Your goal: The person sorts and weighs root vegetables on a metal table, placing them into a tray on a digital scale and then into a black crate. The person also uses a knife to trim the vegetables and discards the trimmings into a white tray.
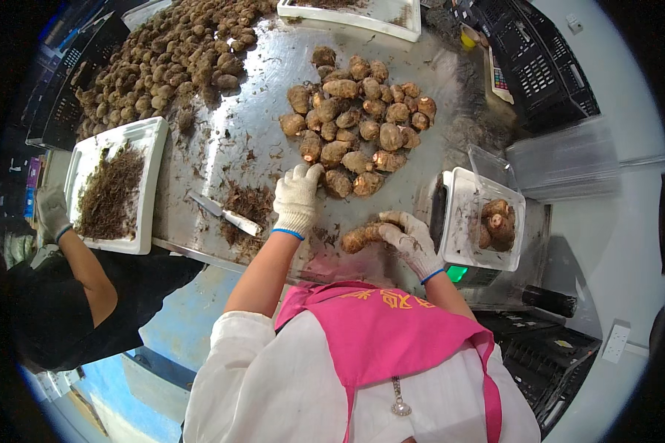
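Observation:
My left hand [297, 196], in a white knit glove with a blue cuff, reaches to the front left edge of a pile of brown taro corms [341, 119]. Its fingertips are beside the nearest corms; whether it grips one is hidden. My right hand [413, 243], gloved the same way, has its thumb and fingers around one end of an elongated taro corm [360, 238] low over the steel table. To its right, a white tray [455, 221] sits on a scale with a lit green display [456, 272]. Several corms [497, 224] lie in the tray, partly behind clear plastic.
A knife [224, 213] lies left of my left hand, by brown root scraps [249, 202]. A white tray of fibres [111, 194] stands further left, near a co-worker's gloved hand [52, 210]. A larger corm heap [166, 66] and black crates [537, 66] are behind.

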Action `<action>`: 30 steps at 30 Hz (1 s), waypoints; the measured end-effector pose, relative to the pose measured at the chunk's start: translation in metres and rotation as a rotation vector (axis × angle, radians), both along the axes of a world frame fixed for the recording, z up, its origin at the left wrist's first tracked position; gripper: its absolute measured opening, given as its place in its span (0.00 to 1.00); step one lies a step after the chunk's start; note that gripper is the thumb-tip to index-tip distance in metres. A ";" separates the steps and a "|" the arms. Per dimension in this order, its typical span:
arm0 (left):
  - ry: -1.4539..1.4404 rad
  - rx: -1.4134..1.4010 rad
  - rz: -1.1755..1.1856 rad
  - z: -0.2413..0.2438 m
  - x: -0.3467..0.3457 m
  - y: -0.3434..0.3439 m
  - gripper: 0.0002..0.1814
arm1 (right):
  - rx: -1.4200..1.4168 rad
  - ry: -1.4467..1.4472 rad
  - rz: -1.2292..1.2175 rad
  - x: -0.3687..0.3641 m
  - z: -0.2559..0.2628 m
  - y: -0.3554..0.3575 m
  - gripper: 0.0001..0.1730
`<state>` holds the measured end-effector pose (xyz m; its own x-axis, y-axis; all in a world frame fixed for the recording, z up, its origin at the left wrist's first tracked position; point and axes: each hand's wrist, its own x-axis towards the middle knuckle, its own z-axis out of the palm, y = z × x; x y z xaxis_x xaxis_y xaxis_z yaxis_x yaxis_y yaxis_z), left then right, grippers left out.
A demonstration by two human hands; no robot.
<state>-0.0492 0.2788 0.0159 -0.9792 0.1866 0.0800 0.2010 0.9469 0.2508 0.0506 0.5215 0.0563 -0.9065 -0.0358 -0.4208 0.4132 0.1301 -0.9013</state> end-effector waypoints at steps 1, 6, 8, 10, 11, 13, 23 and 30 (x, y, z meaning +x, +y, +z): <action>-0.025 0.031 0.026 0.001 -0.005 -0.001 0.22 | -0.025 0.006 -0.015 0.000 -0.002 0.001 0.19; -0.052 0.267 0.117 -0.003 -0.012 -0.019 0.14 | -0.116 0.015 -0.095 0.000 -0.019 0.007 0.18; -0.061 0.261 0.114 -0.004 -0.005 -0.022 0.15 | -0.110 0.000 -0.090 0.001 -0.023 0.006 0.18; -0.066 0.276 0.108 0.005 0.005 -0.023 0.16 | -0.061 0.020 -0.065 -0.002 -0.024 0.005 0.18; -0.064 0.244 0.118 0.007 0.006 -0.022 0.17 | -0.014 0.046 -0.046 -0.003 -0.023 0.005 0.17; -0.059 0.188 0.137 0.010 0.007 -0.019 0.17 | 0.044 0.074 -0.020 -0.004 -0.021 0.005 0.17; -0.056 0.341 0.199 0.005 0.001 -0.013 0.16 | 0.000 0.108 -0.024 -0.008 -0.026 0.006 0.17; -0.559 1.379 0.289 0.050 0.011 -0.019 0.22 | -0.111 -0.048 -0.127 -0.014 -0.022 0.003 0.18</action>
<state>-0.0385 0.2598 0.0660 -0.9307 0.0802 -0.3570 -0.3637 -0.0958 0.9266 0.0367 0.5249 0.0338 -0.8857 0.0294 -0.4632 0.4626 -0.0250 -0.8862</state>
